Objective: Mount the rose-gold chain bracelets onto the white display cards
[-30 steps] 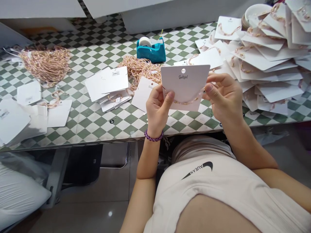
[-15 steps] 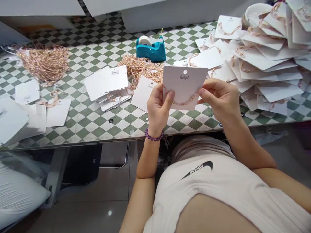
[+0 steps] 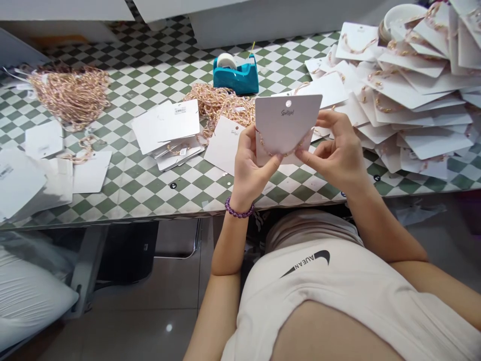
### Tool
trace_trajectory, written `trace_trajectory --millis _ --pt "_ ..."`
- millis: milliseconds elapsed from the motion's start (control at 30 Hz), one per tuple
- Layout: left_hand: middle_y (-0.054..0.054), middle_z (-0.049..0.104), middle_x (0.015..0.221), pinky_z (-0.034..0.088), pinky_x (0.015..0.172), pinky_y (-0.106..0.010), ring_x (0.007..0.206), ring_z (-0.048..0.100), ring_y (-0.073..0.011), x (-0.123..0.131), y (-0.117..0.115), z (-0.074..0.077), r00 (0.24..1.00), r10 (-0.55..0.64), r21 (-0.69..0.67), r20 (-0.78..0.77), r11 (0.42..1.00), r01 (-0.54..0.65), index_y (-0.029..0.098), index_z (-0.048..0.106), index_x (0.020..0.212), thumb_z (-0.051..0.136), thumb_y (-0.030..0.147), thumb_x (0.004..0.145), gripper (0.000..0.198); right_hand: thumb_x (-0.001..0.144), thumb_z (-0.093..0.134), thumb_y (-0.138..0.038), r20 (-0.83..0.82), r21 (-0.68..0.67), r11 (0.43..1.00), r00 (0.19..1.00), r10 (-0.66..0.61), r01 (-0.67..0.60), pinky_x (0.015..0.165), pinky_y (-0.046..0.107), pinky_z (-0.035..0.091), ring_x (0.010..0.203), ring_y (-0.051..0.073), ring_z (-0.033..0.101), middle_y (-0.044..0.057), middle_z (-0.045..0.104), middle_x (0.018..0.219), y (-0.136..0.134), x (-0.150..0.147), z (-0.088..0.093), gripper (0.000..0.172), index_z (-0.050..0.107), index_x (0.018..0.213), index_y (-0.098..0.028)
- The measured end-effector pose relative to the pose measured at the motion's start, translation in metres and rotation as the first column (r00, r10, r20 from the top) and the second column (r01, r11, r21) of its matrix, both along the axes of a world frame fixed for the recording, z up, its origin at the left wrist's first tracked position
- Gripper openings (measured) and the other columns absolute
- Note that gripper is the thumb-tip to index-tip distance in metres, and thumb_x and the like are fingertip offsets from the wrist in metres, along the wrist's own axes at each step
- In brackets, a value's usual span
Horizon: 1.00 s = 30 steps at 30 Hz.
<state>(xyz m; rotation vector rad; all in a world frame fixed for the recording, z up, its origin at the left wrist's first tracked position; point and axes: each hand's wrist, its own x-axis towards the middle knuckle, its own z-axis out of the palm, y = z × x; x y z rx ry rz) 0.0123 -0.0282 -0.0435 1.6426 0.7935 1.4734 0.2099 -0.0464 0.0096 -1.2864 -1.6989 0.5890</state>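
A white jewellery display card (image 3: 282, 123) with a round hole and printed lettering is held upright above the table's front edge. Across its lower part curves a beaded necklace (image 3: 288, 153) in pink and gold. My left hand (image 3: 251, 168) grips the card's left side, its thumb pressing near the strand at the bottom. On the other side my right hand (image 3: 335, 153) holds the right edge, with the thumb on the strand and the fingers behind the card. Another blank-looking card (image 3: 222, 146) lies on the table just left of my left hand.
A teal tape dispenser (image 3: 236, 75) stands behind a heap of beaded strands (image 3: 221, 103). Small card piles (image 3: 169, 123) lie left of it, and a bundle of strands (image 3: 71, 98) sits far left. A large stack of carded necklaces (image 3: 413, 100) leans at right beside a white bowl (image 3: 404, 20).
The card has been raised slightly and tilted. Both thumbs have shifted inward along its lower edge, onto the strand. My right fingers have moved up behind the right side.
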Motion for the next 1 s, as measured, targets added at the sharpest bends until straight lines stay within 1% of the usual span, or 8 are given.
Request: trace_trajectory --millis 67,133,267,400,600,733,867,1000 --pt "-0.006 0.054 0.140 0.050 0.115 -0.047 0.143 0.049 -0.0308 0.000 -0.002 0.002 1.000 0.003 -0.013 0.022 1.000 -0.002 0.036 0.041 0.141 0.069 0.059 0.090 0.062 0.078 0.081 -0.047 0.001 0.021 0.999 0.999 0.036 -0.036 0.050 0.021 0.058 0.112 0.027 0.070 0.011 0.060 0.137 0.000 -0.001 0.000 0.066 0.054 0.133 -0.023" --pt "-0.005 0.054 0.140 0.051 0.114 -0.045 0.141 0.050 -0.0294 0.000 -0.003 0.005 0.999 0.001 -0.027 0.046 1.000 0.001 0.036 0.043 0.139 0.066 0.058 0.093 0.056 0.083 0.076 -0.050 -0.004 0.024 0.999 0.999 0.044 -0.044 0.056 0.023 0.061 0.119 0.027 0.067 0.012 0.056 0.141 0.000 0.000 -0.002 0.065 0.051 0.137 -0.024" --pt "-0.004 0.056 0.139 0.052 0.113 -0.044 0.138 0.054 -0.0276 0.000 -0.003 0.005 0.996 -0.035 -0.037 0.081 0.999 0.038 0.036 0.046 0.137 0.063 0.055 0.095 0.049 0.087 0.069 -0.058 -0.035 -0.044 0.999 0.999 0.009 -0.010 0.053 0.026 0.059 0.086 0.018 0.072 0.009 0.060 0.133 0.001 0.001 -0.009 0.061 0.051 0.137 -0.027" --pt "-0.003 0.056 0.139 0.052 0.112 -0.043 0.135 0.057 -0.0258 -0.001 -0.002 0.002 0.992 -0.043 -0.046 0.120 0.998 0.049 0.037 0.049 0.135 0.060 0.051 0.098 0.042 0.087 0.071 -0.052 -0.029 -0.095 0.995 0.999 0.024 -0.027 0.048 0.026 0.054 0.060 0.010 0.064 0.007 0.065 0.118 0.002 -0.002 -0.009 0.050 0.060 0.127 -0.025" --pt "-0.004 0.054 0.141 0.053 0.110 -0.043 0.134 0.057 -0.0261 -0.001 0.002 -0.004 0.990 -0.060 -0.043 0.130 0.997 0.066 0.037 0.045 0.138 0.056 0.051 0.100 0.042 0.079 0.077 -0.050 0.028 -0.116 0.992 0.998 0.056 -0.052 0.052 0.027 0.055 0.061 0.010 0.061 0.007 0.064 0.119 0.002 -0.004 -0.006 0.058 0.059 0.127 -0.023" --pt "-0.002 0.054 0.140 0.054 0.109 -0.040 0.134 0.057 -0.0248 -0.002 0.003 -0.006 0.984 -0.082 -0.033 0.155 0.996 0.088 0.038 0.046 0.138 0.057 0.049 0.100 0.041 0.081 0.074 -0.056 0.086 -0.018 0.999 0.996 0.029 -0.027 0.052 0.028 0.055 0.077 0.017 0.066 0.009 0.061 0.126 -0.002 0.000 -0.005 0.061 0.055 0.132 -0.029" --pt "-0.002 0.056 0.138 0.055 0.107 -0.038 0.130 0.059 -0.0233 0.000 0.001 -0.002 0.983 -0.098 -0.037 0.156 0.994 0.105 0.038 0.048 0.137 0.057 0.051 0.100 0.040 0.090 0.065 -0.052 0.119 0.126 0.985 0.985 -0.129 0.114 0.059 0.033 0.060 0.087 0.021 0.069 0.009 0.060 0.130 -0.007 0.002 0.008 0.058 0.047 0.142 -0.035" --pt "-0.001 0.061 0.131 0.056 0.106 -0.038 0.126 0.061 -0.0235 0.004 -0.005 0.010 0.977 -0.132 -0.066 0.164 0.987 0.145 0.036 0.054 0.132 0.060 0.052 0.097 0.039 0.093 0.061 -0.049 0.224 0.122 0.992 0.973 -0.054 0.027 0.067 0.036 0.063 0.092 0.022 0.071 0.009 0.048 0.152 -0.005 -0.005 0.027 0.061 0.043 0.149 -0.037"
